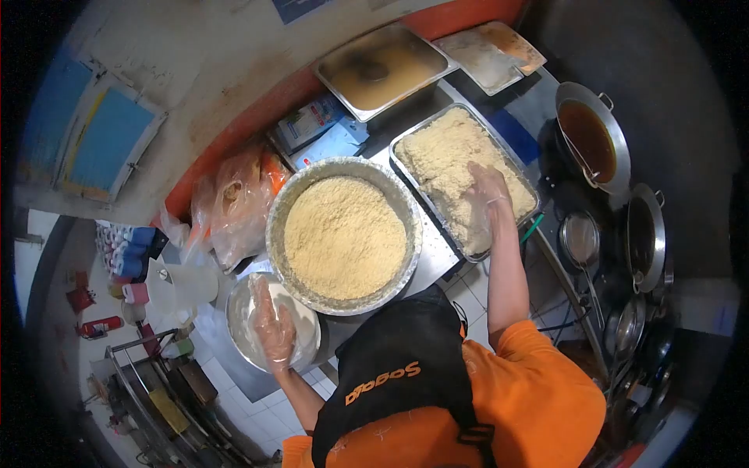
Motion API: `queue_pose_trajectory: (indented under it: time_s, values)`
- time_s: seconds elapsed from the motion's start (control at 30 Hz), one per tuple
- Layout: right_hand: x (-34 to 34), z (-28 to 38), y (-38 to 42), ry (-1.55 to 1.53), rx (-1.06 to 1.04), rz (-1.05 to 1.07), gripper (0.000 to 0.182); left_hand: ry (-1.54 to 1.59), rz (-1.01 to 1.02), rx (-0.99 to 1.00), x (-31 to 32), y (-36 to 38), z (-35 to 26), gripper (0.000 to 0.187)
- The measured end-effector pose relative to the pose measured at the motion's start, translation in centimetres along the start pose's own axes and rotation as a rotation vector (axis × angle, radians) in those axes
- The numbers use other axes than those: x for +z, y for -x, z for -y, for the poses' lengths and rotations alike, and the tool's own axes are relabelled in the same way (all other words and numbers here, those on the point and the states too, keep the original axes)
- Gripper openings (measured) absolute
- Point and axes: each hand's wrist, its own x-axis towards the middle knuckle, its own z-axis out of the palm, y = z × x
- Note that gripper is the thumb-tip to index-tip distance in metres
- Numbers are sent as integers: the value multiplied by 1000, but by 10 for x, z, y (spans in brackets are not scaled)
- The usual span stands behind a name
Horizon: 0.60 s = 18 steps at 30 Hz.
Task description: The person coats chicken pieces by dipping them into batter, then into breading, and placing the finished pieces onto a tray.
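Two hands wear clear plastic. Right of centre, the right hand (490, 187) meets crumbs (445, 148) in a metal tray (429, 204); its fingertips are obscured, so I cannot tell whether they pinch any. Lower left of centre, the left hand (275, 327), fingers extended, partly hides a bowl (314, 335) of whitish powder. Mid-frame, a round tub (275, 230) holds more crumbs. The bottom edge crops the orange shirt (538, 382).

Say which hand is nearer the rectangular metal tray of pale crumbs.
Right. The right hand touches the crumbs inside the tray; the left hand is farther off, at the smaller round metal bowl.
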Motion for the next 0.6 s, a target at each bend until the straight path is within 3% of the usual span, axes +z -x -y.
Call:
queue_pose_trajectory:
  time_s: [0.03,0.07,0.1,0.17,0.3,0.37,0.43,0.57,0.6]
  values:
    - [-1,2,-1,56,-35,-56,63,-26,13,-13,-1,-3,-4,61]
    - [-3,7,0,187,-49,-71,77,-26,18,-9,-2,-5,-5,61]
    - [-7,8,-2,185,-46,-77,77,-20,18,14,-3,-5,-5,60]
    - [-14,11,-9,1074,-445,-197,88,-21,17,39,-7,-9,-6,60]
    - [6,18,-7,1267,-429,-211,93,-130,2,95,-21,-23,-4,60]
    - [41,14,3,1262,-571,-375,95,-170,-51,101,-31,-31,-1,60]
    - [58,-22,-26,1520,-557,-362,100,-121,-24,105,-43,-52,1,60]
    - [57,-30,-38,1434,-520,-359,99,-99,-136,206,-48,-116,23,55]
    - [51,-31,-34,1432,-534,-350,99,-212,-140,262,-45,-137,40,51]
